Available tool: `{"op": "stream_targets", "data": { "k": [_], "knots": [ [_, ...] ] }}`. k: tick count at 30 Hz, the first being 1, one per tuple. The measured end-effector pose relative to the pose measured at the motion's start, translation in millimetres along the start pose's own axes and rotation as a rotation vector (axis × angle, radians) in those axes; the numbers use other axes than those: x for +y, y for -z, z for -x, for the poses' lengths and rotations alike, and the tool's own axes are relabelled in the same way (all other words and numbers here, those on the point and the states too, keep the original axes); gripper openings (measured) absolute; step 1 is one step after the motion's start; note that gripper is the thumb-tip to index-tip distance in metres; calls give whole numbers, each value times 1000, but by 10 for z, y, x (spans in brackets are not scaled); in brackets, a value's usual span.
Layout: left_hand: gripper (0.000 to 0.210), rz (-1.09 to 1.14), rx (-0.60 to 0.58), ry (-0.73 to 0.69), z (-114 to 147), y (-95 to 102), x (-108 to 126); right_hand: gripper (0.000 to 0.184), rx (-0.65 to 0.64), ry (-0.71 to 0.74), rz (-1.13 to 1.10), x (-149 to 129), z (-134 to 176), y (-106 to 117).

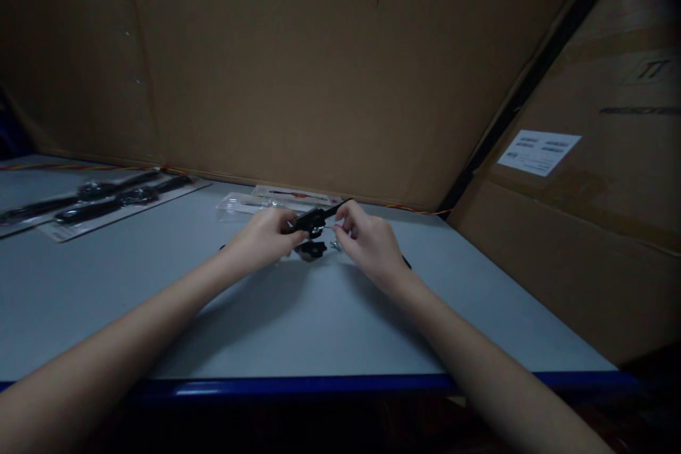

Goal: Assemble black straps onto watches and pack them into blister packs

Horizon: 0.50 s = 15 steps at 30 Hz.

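Observation:
Over the middle of the table, my left hand is closed around a long black plastic part with a small shiny metal piece near its centre. My right hand is close beside it, thumb and fingers pinched around something thin and small near the metal piece; what it is cannot be made out. A second black part with a lobed edge lies just below, on the table. Small silver metal pieces rest by my right fingertips. Dark ends of something stick out behind both wrists, mostly hidden.
On the left of the grey table lie carded packs with long black items. Clear plastic packaging and a card with a red-and-black item are at the back. A cardboard wall and a labelled box enclose the table.

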<state>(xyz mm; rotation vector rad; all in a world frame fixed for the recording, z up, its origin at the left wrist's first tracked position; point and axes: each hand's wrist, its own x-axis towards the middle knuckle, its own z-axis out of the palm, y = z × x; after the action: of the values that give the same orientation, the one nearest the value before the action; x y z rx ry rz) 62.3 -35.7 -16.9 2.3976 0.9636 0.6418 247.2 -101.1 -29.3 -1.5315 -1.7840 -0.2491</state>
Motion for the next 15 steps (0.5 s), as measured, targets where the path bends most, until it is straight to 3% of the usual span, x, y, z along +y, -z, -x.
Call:
{"op": "stream_targets", "data": {
  "k": [3, 8, 15],
  "knots": [
    [23, 144, -83, 103, -9, 12, 3, 9, 26, -68, -79, 67, -34, 10],
    [15, 286, -120, 150, -29, 7, 29, 24, -178, -76, -197, -1, 0, -34],
    [14, 307, -95, 207, -49, 13, 3, 6, -131, 15, -220, -87, 43, -36]
  ]
}}
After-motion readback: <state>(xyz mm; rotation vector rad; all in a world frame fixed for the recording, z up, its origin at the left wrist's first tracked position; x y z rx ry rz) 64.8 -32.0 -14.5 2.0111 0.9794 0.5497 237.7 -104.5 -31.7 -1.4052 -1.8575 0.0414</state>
